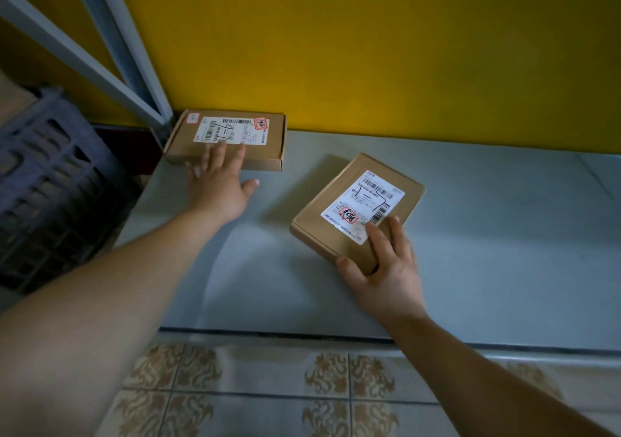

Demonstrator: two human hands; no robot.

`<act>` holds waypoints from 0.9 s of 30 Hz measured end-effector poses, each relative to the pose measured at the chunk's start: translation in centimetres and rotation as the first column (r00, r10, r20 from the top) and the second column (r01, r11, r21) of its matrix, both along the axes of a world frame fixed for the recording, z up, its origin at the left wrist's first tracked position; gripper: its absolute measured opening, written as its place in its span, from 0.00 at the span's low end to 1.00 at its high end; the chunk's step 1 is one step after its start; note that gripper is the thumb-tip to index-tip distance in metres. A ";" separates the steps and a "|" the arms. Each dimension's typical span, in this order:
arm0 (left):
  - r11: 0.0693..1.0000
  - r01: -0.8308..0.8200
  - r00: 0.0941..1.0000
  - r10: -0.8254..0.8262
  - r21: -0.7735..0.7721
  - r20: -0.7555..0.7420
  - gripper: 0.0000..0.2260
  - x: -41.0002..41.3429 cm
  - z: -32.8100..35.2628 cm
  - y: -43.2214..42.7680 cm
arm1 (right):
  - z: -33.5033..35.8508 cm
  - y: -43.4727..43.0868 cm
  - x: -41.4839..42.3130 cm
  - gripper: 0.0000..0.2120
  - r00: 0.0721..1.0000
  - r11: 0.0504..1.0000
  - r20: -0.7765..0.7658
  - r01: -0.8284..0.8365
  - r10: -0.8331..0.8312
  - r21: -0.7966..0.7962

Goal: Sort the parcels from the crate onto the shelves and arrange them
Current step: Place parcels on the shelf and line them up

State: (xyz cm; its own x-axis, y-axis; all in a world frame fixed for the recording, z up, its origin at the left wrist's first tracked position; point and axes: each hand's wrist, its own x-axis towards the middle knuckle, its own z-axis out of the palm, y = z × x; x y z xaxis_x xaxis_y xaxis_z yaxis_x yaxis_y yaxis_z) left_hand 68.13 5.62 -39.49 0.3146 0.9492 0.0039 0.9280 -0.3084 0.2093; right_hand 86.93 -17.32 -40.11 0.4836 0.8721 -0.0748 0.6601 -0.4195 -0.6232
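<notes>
Two flat brown cardboard parcels with white shipping labels lie on a grey shelf board. The left parcel sits in the shelf's back left corner against the yellow wall. My left hand rests on its near edge with straight fingers, thumb spread to the right. The right parcel lies turned at an angle near the middle of the shelf. My right hand holds its near corner, fingers on top and thumb against the side edge.
A dark blue plastic crate stands to the left of the shelf. Grey metal shelf posts rise at the back left. The yellow wall closes the back. Patterned floor tiles lie below the shelf's front edge.
</notes>
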 end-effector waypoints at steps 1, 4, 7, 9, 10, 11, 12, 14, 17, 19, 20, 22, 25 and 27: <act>0.999 0.012 1.000 -0.012 -0.033 0.009 0.32 0.1 -0.3 -1.4 | 0.1 0.0 0.0 0.36 1.000 1.000 0.006 -0.008 0.008 -0.016; 0.992 0.036 0.999 -0.036 -0.123 -0.001 0.31 0.0 -1.2 -5.3 | 0.5 0.1 -0.2 0.36 0.998 0.997 0.037 -0.040 0.042 -0.063; 0.986 0.054 0.997 -0.063 -0.160 -0.049 0.31 -0.3 -1.5 -7.5 | 1.0 -0.2 -0.1 0.39 0.989 0.990 0.129 -0.059 0.076 -0.131; 0.981 0.081 0.992 -0.096 -0.177 -0.083 0.32 -0.2 -1.3 -8.5 | 1.2 -0.6 0.5 0.42 0.944 0.972 0.295 -0.084 0.148 -0.218; 0.979 0.096 0.989 -0.114 -0.182 -0.092 0.33 -0.1 -1.2 -9.0 | 1.5 -1.0 1.0 0.42 0.912 0.961 0.364 -0.098 0.192 -0.260; 0.976 0.109 0.987 -0.128 -0.187 -0.092 0.33 0.2 -1.1 -9.5 | 1.8 -1.5 1.6 0.42 0.885 0.950 0.409 -0.105 0.223 -0.293; 0.974 0.122 0.986 -0.141 -0.193 -0.087 0.33 0.6 -1.1 -10.0 | 2.1 -2.0 2.3 0.42 0.869 0.943 0.435 -0.099 0.237 -0.317; 0.967 0.149 0.983 -0.167 -0.208 -0.071 0.33 1.8 -1.1 -11.2 | 2.9 -3.2 4.0 0.42 0.859 0.932 0.462 -0.047 0.222 -0.359; 0.949 0.216 0.968 -0.238 -0.228 -0.074 0.34 4.5 -1.2 -13.6 | 3.9 -5.7 6.6 0.44 0.866 0.899 0.475 0.077 0.154 -0.432; 0.930 0.280 0.947 -0.308 -0.238 -0.093 0.35 6.6 -1.2 -15.4 | 4.5 -7.7 8.3 0.45 0.873 0.871 0.474 0.140 0.116 -0.471; 0.919 0.309 0.935 -0.340 -0.244 -0.097 0.35 7.6 -1.2 -16.4 | 4.8 -8.7 9.2 0.46 0.873 0.858 0.474 0.154 0.114 -0.490; 0.900 0.362 0.913 -0.395 -0.243 -0.103 0.35 9.9 -1.0 -18.0 | 5.2 -10.9 11.0 0.47 0.877 0.840 0.468 0.172 0.107 -0.515; 0.879 0.415 0.889 -0.447 -0.234 -0.100 0.35 13.4 -0.9 -19.5 | 5.4 -13.3 13.5 0.47 0.864 0.836 0.493 0.196 0.099 -0.512; 0.872 0.433 0.881 -0.463 -0.229 -0.097 0.35 15.9 -1.0 -20.7 | 5.2 -14.5 15.1 0.47 0.839 0.835 0.536 0.226 0.096 -0.503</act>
State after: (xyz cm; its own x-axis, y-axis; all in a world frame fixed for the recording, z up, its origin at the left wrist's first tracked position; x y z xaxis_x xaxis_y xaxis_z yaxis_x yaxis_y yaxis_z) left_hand 83.99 -15.04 -40.53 0.6889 0.6825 -0.2442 0.7239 -0.6650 0.1838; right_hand 101.99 -31.84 -34.94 0.6395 0.7336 -0.2300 0.7677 -0.6249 0.1416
